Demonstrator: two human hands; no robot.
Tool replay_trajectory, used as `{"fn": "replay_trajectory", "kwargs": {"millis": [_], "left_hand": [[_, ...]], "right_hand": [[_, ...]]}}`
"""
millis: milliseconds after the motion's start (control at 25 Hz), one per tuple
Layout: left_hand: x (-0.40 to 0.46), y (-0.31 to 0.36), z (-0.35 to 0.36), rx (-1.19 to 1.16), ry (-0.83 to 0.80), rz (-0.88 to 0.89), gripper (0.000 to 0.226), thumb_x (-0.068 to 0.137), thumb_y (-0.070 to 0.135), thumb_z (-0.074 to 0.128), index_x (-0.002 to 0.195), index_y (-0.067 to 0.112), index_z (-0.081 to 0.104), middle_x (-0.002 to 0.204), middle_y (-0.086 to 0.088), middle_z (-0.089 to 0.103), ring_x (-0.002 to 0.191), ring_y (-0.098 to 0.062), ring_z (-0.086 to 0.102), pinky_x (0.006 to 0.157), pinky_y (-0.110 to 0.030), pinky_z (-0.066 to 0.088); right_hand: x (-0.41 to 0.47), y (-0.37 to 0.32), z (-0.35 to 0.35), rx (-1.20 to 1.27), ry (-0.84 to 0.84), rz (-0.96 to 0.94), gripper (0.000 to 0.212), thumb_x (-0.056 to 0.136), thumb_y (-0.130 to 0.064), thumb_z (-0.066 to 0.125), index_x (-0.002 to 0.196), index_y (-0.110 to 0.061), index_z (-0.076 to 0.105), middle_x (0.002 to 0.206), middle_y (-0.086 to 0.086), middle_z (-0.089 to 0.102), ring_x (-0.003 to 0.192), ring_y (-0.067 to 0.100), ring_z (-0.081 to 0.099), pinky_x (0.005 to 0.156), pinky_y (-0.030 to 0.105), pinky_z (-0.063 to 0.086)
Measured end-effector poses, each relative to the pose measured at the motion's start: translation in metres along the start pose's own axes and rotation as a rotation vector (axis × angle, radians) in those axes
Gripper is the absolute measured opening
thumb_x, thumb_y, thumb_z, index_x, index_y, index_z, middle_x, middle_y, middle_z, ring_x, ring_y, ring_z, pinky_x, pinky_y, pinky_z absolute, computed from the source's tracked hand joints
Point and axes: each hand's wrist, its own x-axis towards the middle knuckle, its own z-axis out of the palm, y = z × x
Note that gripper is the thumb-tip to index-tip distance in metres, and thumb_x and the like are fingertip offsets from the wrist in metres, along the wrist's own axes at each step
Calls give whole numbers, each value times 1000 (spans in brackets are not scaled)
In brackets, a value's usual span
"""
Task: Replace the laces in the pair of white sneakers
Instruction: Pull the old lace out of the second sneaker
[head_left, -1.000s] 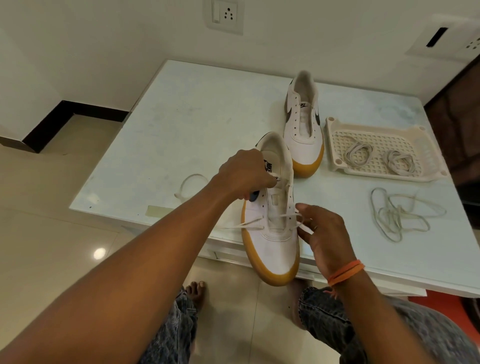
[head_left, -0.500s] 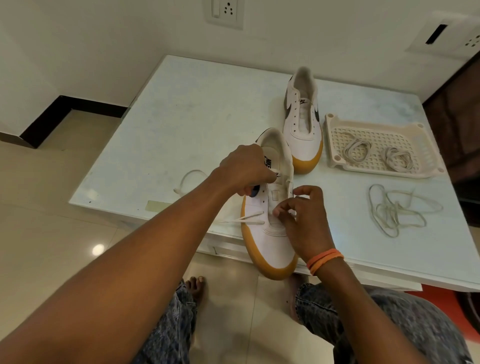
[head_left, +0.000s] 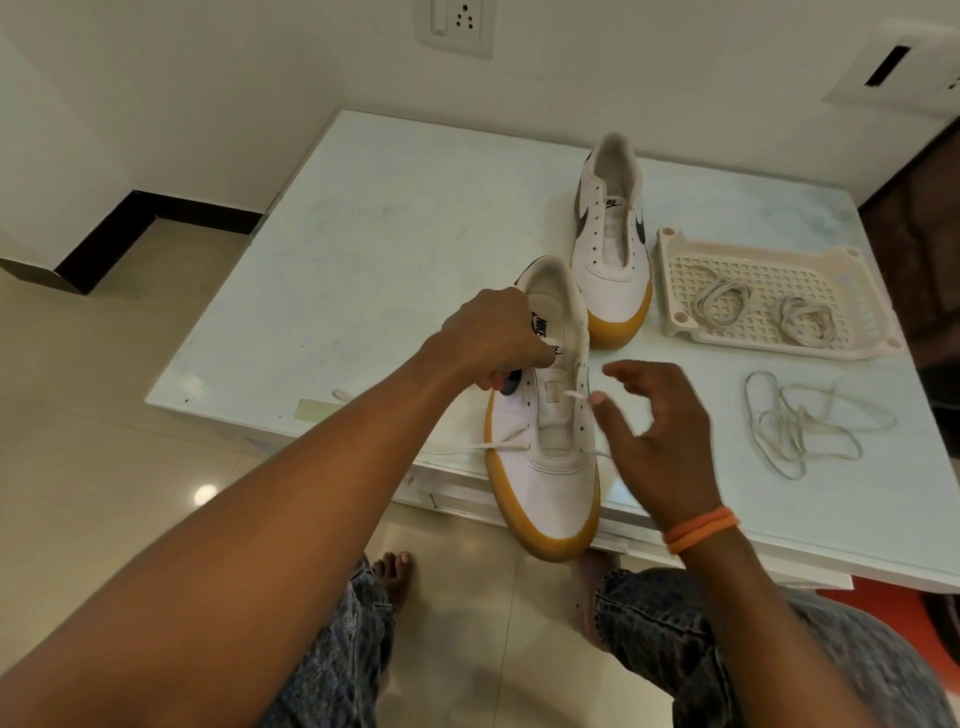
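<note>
The near white sneaker (head_left: 545, 473) with a gum sole lies on the table (head_left: 389, 249), its toe past the front edge. My left hand (head_left: 493, 338) grips its left side by the tongue. A white lace (head_left: 498, 447) crosses the lowest eyelets and trails off left; one tip (head_left: 575, 395) pokes up from a right eyelet. My right hand (head_left: 654, 415) hovers just right of that tip with fingers spread, holding nothing. The second sneaker (head_left: 613, 254) stands unlaced farther back.
A cream plastic tray (head_left: 748, 251) at the right holds two coiled laces (head_left: 719, 301). A loose tangled lace (head_left: 800, 421) lies on the table in front of it. A wall with a socket runs behind the table. My knees and bare feet are below the front edge.
My right hand pinched the lace at the right eyelets half a second ago; it has let go and drawn back right with fingers spread. The left hand stays on the shoe.
</note>
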Motion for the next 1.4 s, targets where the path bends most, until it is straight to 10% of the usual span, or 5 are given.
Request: {"fn": "replay_trajectory", "kwargs": {"millis": [520,800,920,1160,1400], "left_hand": [[-2,0,0,-11,-12,18,29,81,31,71,72,15,49,72,-4,65,72,-24,71,72,-38,61],[0,-2,-3,-2,-28,-31,24,79,28,72,78,8,59,69,-10,71,63,-24,73,68,-40,62],[0,-1,-2,3,-25,-25,25,79,30,73,78,10,57,72,-10,71,65,-25,73,70,-40,62],[1,-1,-2,-17,-45,-30,26,80,30,73,77,10,55,73,-10,71,65,-25,73,68,-40,62],[1,-1,-2,-35,-36,-16,29,80,29,74,74,14,50,74,-8,67,67,-24,73,65,-38,62]], "right_hand": [[-3,-3,35,-577,-246,-225,23,69,-23,85,89,-17,75,121,13,53,106,37,55,85,53,49],[28,18,-37,205,-256,249,14,77,-10,76,70,-21,71,106,4,48,104,15,50,91,32,41],[35,39,-67,164,-290,326,11,76,-10,77,76,-21,74,107,8,58,107,20,56,97,36,44],[29,20,-42,-14,-287,58,36,73,-42,76,104,-26,68,111,-6,56,103,6,51,88,12,35],[5,2,18,-399,-263,-244,20,73,-23,83,91,-21,76,118,11,51,108,37,52,84,49,48]]}}
